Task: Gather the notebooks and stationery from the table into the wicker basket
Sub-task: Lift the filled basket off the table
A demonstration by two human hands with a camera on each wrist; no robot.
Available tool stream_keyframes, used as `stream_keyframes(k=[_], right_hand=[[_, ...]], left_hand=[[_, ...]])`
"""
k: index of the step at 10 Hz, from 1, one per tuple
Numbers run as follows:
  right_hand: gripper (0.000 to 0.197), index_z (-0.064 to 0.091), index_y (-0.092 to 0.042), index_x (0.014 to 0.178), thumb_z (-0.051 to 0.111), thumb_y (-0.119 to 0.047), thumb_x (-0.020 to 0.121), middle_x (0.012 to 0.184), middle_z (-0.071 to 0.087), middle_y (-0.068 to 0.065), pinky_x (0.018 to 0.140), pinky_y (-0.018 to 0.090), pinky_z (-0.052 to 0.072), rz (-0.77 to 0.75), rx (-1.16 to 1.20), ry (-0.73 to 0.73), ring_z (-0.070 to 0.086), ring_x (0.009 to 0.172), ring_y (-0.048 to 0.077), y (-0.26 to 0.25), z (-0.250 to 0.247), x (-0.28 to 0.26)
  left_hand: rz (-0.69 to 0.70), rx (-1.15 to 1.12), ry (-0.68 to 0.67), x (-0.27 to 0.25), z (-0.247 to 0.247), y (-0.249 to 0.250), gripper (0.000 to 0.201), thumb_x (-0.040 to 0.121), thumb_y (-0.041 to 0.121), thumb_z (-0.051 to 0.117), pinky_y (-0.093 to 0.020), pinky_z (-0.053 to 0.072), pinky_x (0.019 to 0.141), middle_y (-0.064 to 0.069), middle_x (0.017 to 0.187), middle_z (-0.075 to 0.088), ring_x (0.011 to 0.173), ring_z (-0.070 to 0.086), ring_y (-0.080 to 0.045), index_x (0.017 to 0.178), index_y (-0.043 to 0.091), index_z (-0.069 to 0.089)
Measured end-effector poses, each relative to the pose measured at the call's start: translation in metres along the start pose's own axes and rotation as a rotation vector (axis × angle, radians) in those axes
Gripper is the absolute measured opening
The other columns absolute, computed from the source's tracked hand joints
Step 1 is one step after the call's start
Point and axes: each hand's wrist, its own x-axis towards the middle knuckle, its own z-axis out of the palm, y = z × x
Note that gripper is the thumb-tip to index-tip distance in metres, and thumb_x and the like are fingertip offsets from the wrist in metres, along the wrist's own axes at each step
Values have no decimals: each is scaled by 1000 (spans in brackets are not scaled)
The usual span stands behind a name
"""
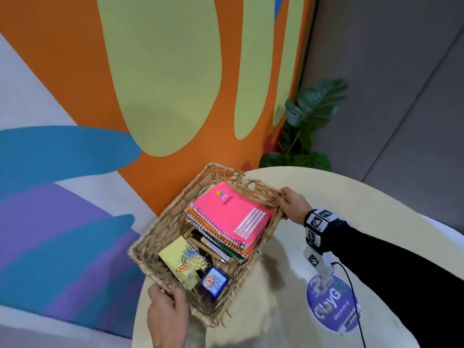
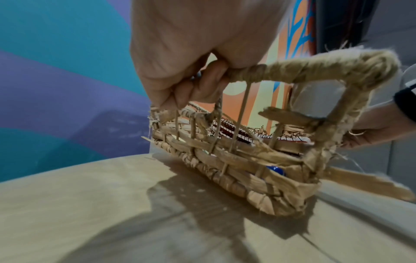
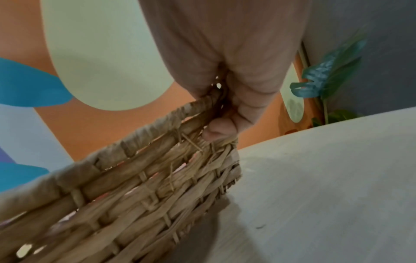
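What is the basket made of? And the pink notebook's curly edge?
The wicker basket looks like dried, matte straw or grass woven in flat strips, with frayed ends sticking out. The pink notebook seems glossy card, bound by a thin wire spiral, probably metal.

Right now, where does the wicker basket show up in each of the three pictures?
Head view: wicker basket in the lower middle, a hand on each end.
Left wrist view: centre and right, its rim handle in the left hand.
Right wrist view: lower left, its rim in the right hand.
Shared landmark: the pale round table.
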Motion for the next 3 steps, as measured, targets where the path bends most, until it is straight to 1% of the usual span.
stream_keyframes(k=[1,2,3], right_hand=[[24,49,-3,111,41,-21,97,84,61,15,37,15,38,19,-41,-25,55,50,14,6,10,12],[31,47,-2,116,40,-25,97,87,61,16,44,22,46,104,-71,-63,59,60,24,9,18,17],[43,42,-4,125,39,-36,96,98,64,19,64,35,55,137,-102,-55,63,80,32,8,11,16]], left_hand=[[-24,17,-9,9,9,-5,23,93,23,50,-40,40,68,-32,89,65,85,61,-44,97,1,43],[-31,15,-25,16,11,-2,22,94,24,48,-41,42,71,-26,85,64,85,60,-42,99,3,43],[-11,12,-50,15,6,-1,27,96,31,43,-41,42,75,-22,86,63,94,60,-42,106,6,45]])
